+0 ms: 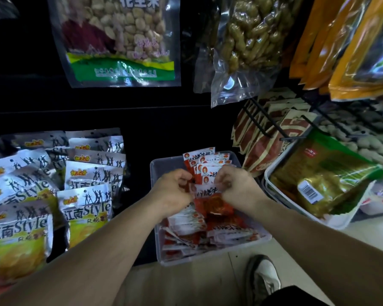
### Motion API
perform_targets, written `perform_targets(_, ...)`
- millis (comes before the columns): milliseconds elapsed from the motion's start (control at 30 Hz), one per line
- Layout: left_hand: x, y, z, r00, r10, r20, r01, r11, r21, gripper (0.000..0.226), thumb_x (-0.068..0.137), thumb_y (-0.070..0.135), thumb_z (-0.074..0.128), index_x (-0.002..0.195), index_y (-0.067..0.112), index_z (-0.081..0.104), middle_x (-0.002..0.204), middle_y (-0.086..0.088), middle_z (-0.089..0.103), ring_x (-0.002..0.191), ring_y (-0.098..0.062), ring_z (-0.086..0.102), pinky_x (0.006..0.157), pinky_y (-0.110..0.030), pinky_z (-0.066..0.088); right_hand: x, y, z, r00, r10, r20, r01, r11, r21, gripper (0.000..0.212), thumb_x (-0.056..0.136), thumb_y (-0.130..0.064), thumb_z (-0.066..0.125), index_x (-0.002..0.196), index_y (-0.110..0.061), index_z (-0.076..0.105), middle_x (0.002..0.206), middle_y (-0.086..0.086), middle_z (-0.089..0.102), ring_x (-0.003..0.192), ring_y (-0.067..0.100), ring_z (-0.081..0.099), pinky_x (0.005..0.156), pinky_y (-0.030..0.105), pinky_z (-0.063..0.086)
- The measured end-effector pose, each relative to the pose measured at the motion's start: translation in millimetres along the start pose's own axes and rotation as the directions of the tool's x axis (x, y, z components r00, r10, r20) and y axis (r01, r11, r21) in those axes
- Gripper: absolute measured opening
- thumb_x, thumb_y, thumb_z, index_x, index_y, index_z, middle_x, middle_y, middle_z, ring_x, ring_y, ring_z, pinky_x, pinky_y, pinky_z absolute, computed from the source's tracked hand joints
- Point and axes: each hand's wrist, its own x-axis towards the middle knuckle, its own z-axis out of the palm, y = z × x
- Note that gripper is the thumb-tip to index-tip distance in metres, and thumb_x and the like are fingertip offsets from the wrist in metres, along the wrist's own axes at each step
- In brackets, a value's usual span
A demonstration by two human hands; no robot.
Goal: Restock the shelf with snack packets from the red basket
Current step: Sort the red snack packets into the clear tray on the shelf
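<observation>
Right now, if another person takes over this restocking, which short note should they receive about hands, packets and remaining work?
Left hand and right hand: each pinches the red-and-white snack packets over the clear plastic bin.
Done: a row of packets stands upright at the bin's far end.
Left: loose packets lie in a heap at the near end, probably to be stood up.
No red basket is in view.

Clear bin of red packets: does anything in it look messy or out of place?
Yes. In the clear bin, the front packets lie in a jumbled, overlapping heap, while the back packets stand in a neat row. Nothing looks torn or spilled.
</observation>
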Motion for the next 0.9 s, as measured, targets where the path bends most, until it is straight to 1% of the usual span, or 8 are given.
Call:
perform_targets(133, -17.6, 14.4, -6.6, 0.992, 0.114, 0.045, -0.106, 0.982, -0.157, 0.049, 0.083, -0.004, 0.081, 0.119, 0.023, 0.062, 0.099, 0.006, 0.068, 0.088, -0.001, 0.065, 0.077, -0.01, 0.055, -20.4, -34.0, -27.3, 0.994, -0.096, -0.054, 0.104, 0.98, 0.173, 0.041, 0.092, 0.014, 0.056, 0.086, -0.025, 0.047, 0.072, 0.001, 0.046, 0.058, 0.009, 0.042, 0.053, 0.023, 0.036)
perform_targets(200, -27.2, 24.0, -12.1, 0.989, 0.148, -0.009, -0.147, 0.969, -0.196, 0.035, 0.086, 0.0, 0.081, 0.112, 0.019, 0.069, 0.089, 0.002, 0.069, 0.079, -0.002, 0.067, 0.081, -0.018, 0.059, -34.2, -48.3, -40.7, 0.983, -0.127, -0.13, 0.149, 0.974, 0.173, 0.043, 0.088, 0.019, 0.06, 0.079, -0.022, 0.051, 0.069, -0.003, 0.048, 0.057, 0.002, 0.044, 0.054, 0.014, 0.036)
perform_targets(267, -36.9, 35.9, -19.0, 0.987, 0.162, -0.013, -0.159, 0.945, -0.286, 0.024, 0.091, 0.008, 0.078, 0.112, 0.018, 0.072, 0.098, -0.012, 0.071, 0.088, -0.016, 0.071, 0.087, -0.037, 0.06, -51.4, -58.1, -50.7, 0.977, -0.093, -0.19, 0.13, 0.973, 0.192, 0.041, 0.088, 0.015, 0.065, 0.073, -0.023, 0.063, 0.071, -0.005, 0.061, 0.066, -0.002, 0.056, 0.062, 0.009, 0.043)
perform_targets(367, -53.4, 53.6, -27.8, 0.973, 0.228, 0.036, -0.19, 0.88, -0.436, 0.008, 0.098, 0.013, 0.069, 0.104, 0.014, 0.074, 0.107, -0.025, 0.071, 0.093, -0.034, 0.071, 0.087, -0.05, 0.058, -80.2, -71.0, -62.1, 0.978, 0.086, -0.188, 0.001, 0.907, 0.421, 0.026, 0.092, -0.002, 0.074, 0.081, -0.026, 0.079, 0.085, -0.008, 0.075, 0.084, 0.007, 0.068, 0.071, 0.02, 0.054)
perform_targets(500, -67.9, 66.0, -31.4, 0.952, 0.298, 0.074, -0.21, 0.809, -0.549, 0.017, 0.098, 0.011, 0.068, 0.114, 0.018, 0.071, 0.097, -0.012, 0.076, 0.08, -0.02, 0.07, 0.063, -0.029, 0.055, -108.7, -86.2, -67.7, 0.957, 0.266, -0.111, -0.095, 0.656, 0.749, 0.025, 0.094, 0.004, 0.07, 0.088, -0.018, 0.081, 0.081, 0.01, 0.077, 0.066, 0.02, 0.075, 0.053, 0.026, 0.056)
perform_targets(633, -74.3, 68.1, -28.8, 0.927, 0.318, 0.198, -0.156, 0.808, -0.568, 0.067, 0.091, 0.0, 0.073, 0.137, 0.044, 0.052, 0.115, -0.006, 0.077, 0.097, -0.023, 0.076, 0.069, -0.033, 0.061, -108.4, -94.5, -67.1, 0.933, 0.275, -0.234, -0.021, 0.688, 0.726, 0.026, 0.1, -0.002, 0.065, 0.113, -0.021, 0.077, 0.101, 0.007, 0.08, 0.091, 0.027, 0.079, 0.078, 0.048, 0.066)
perform_targets(800, -71.6, 70.8, -24.7, 0.951, 0.306, 0.037, -0.229, 0.781, -0.58, 0.046, 0.092, -0.005, 0.071, 0.12, 0.031, 0.073, 0.108, -0.005, 0.079, 0.096, -0.023, 0.076, 0.073, -0.031, 0.061, -102.7, -90.7, -69.7, 0.989, 0.138, -0.061, -0.031, 0.581, 0.814, 0.048, 0.099, -0.004, 0.067, 0.14, -0.029, 0.061, 0.123, 0.003, 0.075, 0.114, 0.025, 0.073, 0.096, 0.049, 0.059)
perform_targets(900, -68.5, 73.6, -24.2, 0.954, 0.295, 0.047, -0.207, 0.768, -0.607, 0.05, 0.092, -0.004, 0.07, 0.129, 0.03, 0.068, 0.114, -0.003, 0.077, 0.106, -0.022, 0.074, 0.084, -0.035, 0.061, -102.0, -83.9, -68.0, 0.994, 0.108, -0.012, -0.051, 0.559, 0.828, 0.05, 0.097, -0.006, 0.069, 0.14, -0.027, 0.059, 0.122, 0.007, 0.076, 0.113, 0.028, 0.073, 0.093, 0.05, 0.061)
